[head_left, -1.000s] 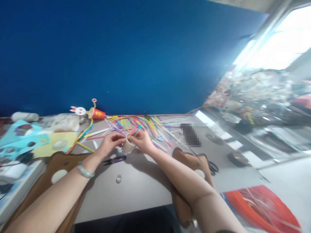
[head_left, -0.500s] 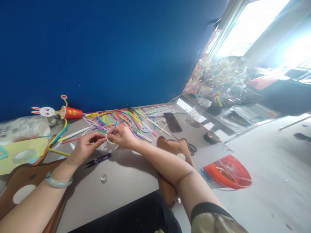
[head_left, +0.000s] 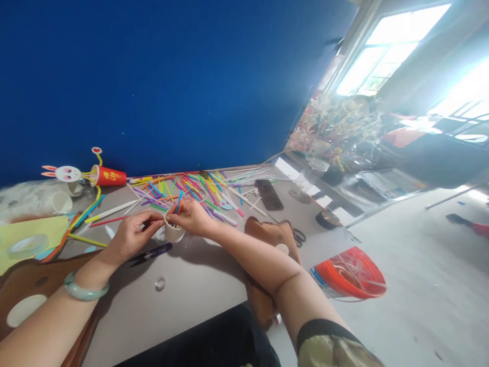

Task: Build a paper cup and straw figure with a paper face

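Note:
A small white paper cup (head_left: 174,234) stands tilted between my hands near the table's middle. My right hand (head_left: 192,217) is closed at the cup's rim, pinching the orange and blue pipe cleaners (head_left: 179,204) that stick up out of it. On the cup's left side, my left hand (head_left: 137,232) has thumb and fingertips pressed together at the rim; a jade bangle (head_left: 84,289) is on that wrist. Black-and-purple snips (head_left: 151,254) lie just below the left hand. Behind the cup, many coloured pipe cleaners (head_left: 198,183) are spread over the table.
A red cup (head_left: 110,177) with a rabbit face (head_left: 68,174) lies by the blue wall. Stacked white cups (head_left: 42,205) are at left. A phone (head_left: 269,194), scissors (head_left: 298,236) and a tape roll (head_left: 160,283) rest on the table (head_left: 183,306). A red bucket (head_left: 353,272) is at right.
The view has shifted slightly, so the table items appear a little farther left. My hands keep nearly the same pose at the cup, whose outer side shows a bit more.

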`<state>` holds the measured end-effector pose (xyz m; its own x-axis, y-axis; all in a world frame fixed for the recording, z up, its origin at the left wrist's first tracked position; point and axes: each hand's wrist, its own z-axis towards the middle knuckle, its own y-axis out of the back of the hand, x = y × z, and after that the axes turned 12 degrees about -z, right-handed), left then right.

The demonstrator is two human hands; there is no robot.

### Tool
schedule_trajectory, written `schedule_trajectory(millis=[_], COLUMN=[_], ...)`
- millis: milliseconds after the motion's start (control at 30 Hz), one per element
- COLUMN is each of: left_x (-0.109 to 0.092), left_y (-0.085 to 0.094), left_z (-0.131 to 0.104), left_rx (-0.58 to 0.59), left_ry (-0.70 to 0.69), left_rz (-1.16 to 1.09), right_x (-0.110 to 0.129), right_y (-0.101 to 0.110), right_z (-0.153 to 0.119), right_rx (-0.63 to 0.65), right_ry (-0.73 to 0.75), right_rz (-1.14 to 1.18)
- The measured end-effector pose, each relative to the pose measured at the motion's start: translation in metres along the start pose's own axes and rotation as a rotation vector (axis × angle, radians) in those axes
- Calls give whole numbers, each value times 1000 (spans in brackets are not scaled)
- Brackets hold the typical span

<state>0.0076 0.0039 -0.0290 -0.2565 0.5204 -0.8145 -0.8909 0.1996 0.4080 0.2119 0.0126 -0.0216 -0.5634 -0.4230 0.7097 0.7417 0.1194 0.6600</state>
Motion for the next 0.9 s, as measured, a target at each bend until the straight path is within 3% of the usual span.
schedule_trajectory(millis=[267, 433, 567, 767, 900], left_x=[-4, -8, -1, 18, 20], left_y=[-4, -11, -16, -22, -26], left_z=[1, 2, 1, 0, 0], left_rx=[-13, 5, 92, 149, 161], left_ry=[148, 210, 198, 209, 162], left_rz=[-148, -420, -517, -592, -608], right_x=[13, 13, 12, 9, 6], right_y=[10, 12, 11, 11, 8], right_z=[-3, -4, -5, -4, -4], right_rx=[4, -31, -14, -25, -48], right_ry=[-9, 30, 44, 113, 167], right_rz=[33, 46, 57, -6, -59])
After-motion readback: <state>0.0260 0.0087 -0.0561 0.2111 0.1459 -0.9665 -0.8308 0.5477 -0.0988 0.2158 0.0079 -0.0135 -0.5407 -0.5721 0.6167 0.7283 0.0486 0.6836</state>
